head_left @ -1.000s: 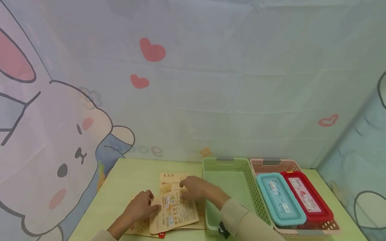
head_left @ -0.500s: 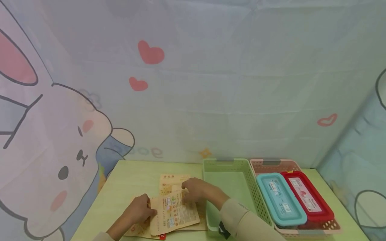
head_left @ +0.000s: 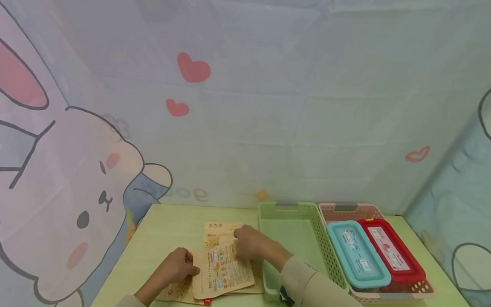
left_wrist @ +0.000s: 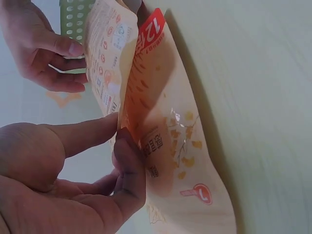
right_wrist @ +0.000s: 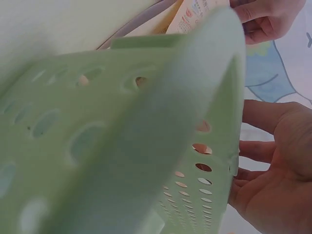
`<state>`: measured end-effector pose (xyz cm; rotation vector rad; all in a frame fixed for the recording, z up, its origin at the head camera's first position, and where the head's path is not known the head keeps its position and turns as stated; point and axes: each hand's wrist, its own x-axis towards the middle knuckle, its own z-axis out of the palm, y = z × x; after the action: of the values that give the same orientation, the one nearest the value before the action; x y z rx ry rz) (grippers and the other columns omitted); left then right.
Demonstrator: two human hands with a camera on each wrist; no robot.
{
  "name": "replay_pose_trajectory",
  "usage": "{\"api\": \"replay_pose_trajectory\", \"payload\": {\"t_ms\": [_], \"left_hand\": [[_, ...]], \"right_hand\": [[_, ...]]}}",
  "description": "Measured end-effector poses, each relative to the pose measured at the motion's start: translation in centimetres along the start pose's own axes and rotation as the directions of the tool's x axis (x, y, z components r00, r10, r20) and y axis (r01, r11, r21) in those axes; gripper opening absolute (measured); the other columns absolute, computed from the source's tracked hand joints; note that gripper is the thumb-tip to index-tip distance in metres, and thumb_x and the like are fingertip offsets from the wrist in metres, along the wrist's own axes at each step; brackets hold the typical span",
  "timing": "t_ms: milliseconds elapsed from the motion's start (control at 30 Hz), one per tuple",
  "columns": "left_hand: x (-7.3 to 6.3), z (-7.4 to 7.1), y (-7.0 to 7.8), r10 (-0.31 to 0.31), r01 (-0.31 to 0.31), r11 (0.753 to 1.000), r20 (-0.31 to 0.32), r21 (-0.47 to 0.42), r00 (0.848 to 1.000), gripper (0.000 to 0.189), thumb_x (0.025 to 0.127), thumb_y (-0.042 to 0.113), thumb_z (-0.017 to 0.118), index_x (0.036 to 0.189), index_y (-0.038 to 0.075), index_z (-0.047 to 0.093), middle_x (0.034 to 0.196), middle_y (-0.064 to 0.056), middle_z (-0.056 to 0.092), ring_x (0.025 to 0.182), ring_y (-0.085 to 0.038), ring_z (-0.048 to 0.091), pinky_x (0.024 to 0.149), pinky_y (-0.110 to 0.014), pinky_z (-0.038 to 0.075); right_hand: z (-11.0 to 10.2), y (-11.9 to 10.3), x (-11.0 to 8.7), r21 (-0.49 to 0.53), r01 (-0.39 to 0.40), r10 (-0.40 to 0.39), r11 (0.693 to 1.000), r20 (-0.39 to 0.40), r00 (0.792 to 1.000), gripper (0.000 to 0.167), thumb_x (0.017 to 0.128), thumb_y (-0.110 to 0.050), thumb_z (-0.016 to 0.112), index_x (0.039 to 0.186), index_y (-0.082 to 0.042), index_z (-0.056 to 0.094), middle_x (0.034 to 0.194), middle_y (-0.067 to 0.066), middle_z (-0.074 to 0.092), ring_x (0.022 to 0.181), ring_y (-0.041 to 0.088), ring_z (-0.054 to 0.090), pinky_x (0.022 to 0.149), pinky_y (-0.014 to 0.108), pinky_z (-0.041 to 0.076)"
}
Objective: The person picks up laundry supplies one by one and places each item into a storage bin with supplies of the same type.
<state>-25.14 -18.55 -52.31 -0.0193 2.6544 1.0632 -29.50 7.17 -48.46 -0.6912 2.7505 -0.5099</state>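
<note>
Fingers of the left hand (head_left: pixel 172 266) pinch the near edge of a tan printed pouch (head_left: pixel 226 273), thumb against forefinger. At its far side the right hand (head_left: pixel 251 243) has its fingers curved by the edge; whether they grip, I cannot tell. More tan pouches (head_left: pixel 216 230) lie under it on the pale green table (head_left: pixel 172 226). Just right is a green basket (head_left: pixel 291 232), then a pink basket (head_left: pixel 368 209) bearing a blue lid (head_left: pixel 358 253) and a red lid (head_left: pixel 408 266).
</note>
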Motion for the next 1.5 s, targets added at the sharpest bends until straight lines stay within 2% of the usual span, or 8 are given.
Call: {"api": "replay_pose_trajectory", "payload": {"t_ms": [300, 467, 700, 900, 1000, 1100, 1233, 1500], "left_hand": [[-0.2, -0.1, 0.0, 0.022, -0.022, 1.0, -0.002, 0.0, 1.0, 0.029, 0.087, 0.008, 0.085, 0.091, 0.003, 0.057, 0.082, -0.009, 0.056, 0.071, -0.021, 0.053, 0.061, -0.033, 0.044], [-0.3, 0.0, 0.0, 0.055, -0.055, 0.998, -0.027, -0.013, 0.998, 0.029, 0.089, 0.005, 0.082, 0.09, 0.005, 0.053, 0.078, -0.008, 0.052, 0.065, -0.02, 0.05, 0.057, -0.031, 0.04], [-0.6, 0.1, 0.5, 0.046, -0.048, 0.998, -0.038, -0.045, 0.998, 0.026, 0.092, 0.003, 0.078, 0.092, 0.004, 0.052, 0.078, -0.007, 0.052, 0.062, -0.017, 0.049, 0.056, -0.03, 0.04], [-0.7, 0.2, 0.9, 0.023, -0.026, 0.997, -0.04, -0.076, 0.999, 0.025, 0.093, 0.004, 0.077, 0.096, 0.004, 0.052, 0.081, -0.007, 0.052, 0.064, -0.018, 0.051, 0.055, -0.03, 0.042], [-0.8, 0.3, 1.0, 0.024, -0.029, 0.994, -0.041, -0.11, 0.999, 0.025, 0.093, 0.003, 0.076, 0.096, 0.003, 0.051, 0.081, -0.008, 0.051, 0.063, -0.018, 0.05, 0.054, -0.029, 0.041], [-1.0, 0.4, 1.0, 0.048, -0.053, 0.988, -0.038, -0.142, 0.998, 0.024, 0.094, 0.002, 0.073, 0.097, 0.003, 0.049, 0.08, -0.008, 0.049, 0.059, -0.017, 0.046, 0.051, -0.028, 0.039], [-1.0, 0.4, 1.2, 0.094, -0.101, 0.983, -0.05, -0.153, 0.994, 0.021, 0.097, 0.001, 0.068, 0.102, 0.004, 0.048, 0.081, -0.009, 0.049, 0.057, -0.016, 0.042, 0.05, -0.028, 0.035], [-0.7, -0.6, 2.4, 0.185, -0.2, 0.976, -0.151, -0.09, 0.971, 0.018, 0.101, -0.001, 0.063, 0.117, -0.001, 0.054, 0.091, -0.009, 0.058, 0.071, -0.021, 0.057, 0.059, -0.036, 0.047]], "right_hand": [[-0.1, 0.3, -0.2, -0.001, 0.047, -0.047, 0.999, -0.065, 0.997, 0.038, 0.093, -0.006, 0.073, 0.129, 0.002, 0.065, 0.125, 0.016, 0.058, 0.096, 0.019, 0.055, 0.082, 0.034, 0.053], [-0.3, 0.0, -0.4, 0.024, 0.055, -0.054, 0.998, -0.055, 0.997, 0.041, 0.094, -0.006, 0.073, 0.134, 0.0, 0.065, 0.13, 0.016, 0.06, 0.105, 0.023, 0.061, 0.079, 0.033, 0.051], [-0.4, 0.1, -0.4, 0.093, 0.047, -0.044, 0.995, -0.033, 0.998, 0.041, 0.093, -0.004, 0.07, 0.134, -0.002, 0.067, 0.133, 0.016, 0.068, 0.063, 0.011, 0.038, 0.063, 0.03, 0.041], [-0.5, 0.2, -0.5, 0.083, 0.051, -0.046, 0.995, -0.057, 0.997, 0.031, 0.094, -0.007, 0.071, 0.124, -0.003, 0.073, 0.132, 0.013, 0.07, 0.094, 0.019, 0.066, 0.075, 0.032, 0.054], [-0.4, 0.2, -0.6, 0.068, 0.074, -0.068, 0.995, -0.083, 0.994, 0.023, 0.093, -0.005, 0.071, 0.115, -0.004, 0.076, 0.125, 0.011, 0.073, 0.105, 0.022, 0.068, 0.08, 0.033, 0.057], [-0.3, 0.4, -0.6, 0.061, 0.114, -0.106, 0.992, -0.118, 0.987, 0.007, 0.096, -0.004, 0.069, 0.099, -0.007, 0.074, 0.102, 0.006, 0.075, 0.079, 0.015, 0.062, 0.067, 0.03, 0.052], [-0.2, 0.6, -0.7, 0.06, 0.169, -0.158, 0.984, -0.156, 0.975, 0.023, 0.101, -0.003, 0.066, 0.08, -0.013, 0.063, 0.07, -0.006, 0.057, 0.056, 0.007, 0.04, 0.054, 0.025, 0.036], [-0.9, 0.9, -1.1, 0.155, 0.208, -0.183, 0.966, -0.165, 0.969, 0.015, 0.102, 0.002, 0.059, 0.092, -0.007, 0.065, 0.066, -0.005, 0.051, 0.052, 0.005, 0.034, 0.051, 0.024, 0.032]]}}
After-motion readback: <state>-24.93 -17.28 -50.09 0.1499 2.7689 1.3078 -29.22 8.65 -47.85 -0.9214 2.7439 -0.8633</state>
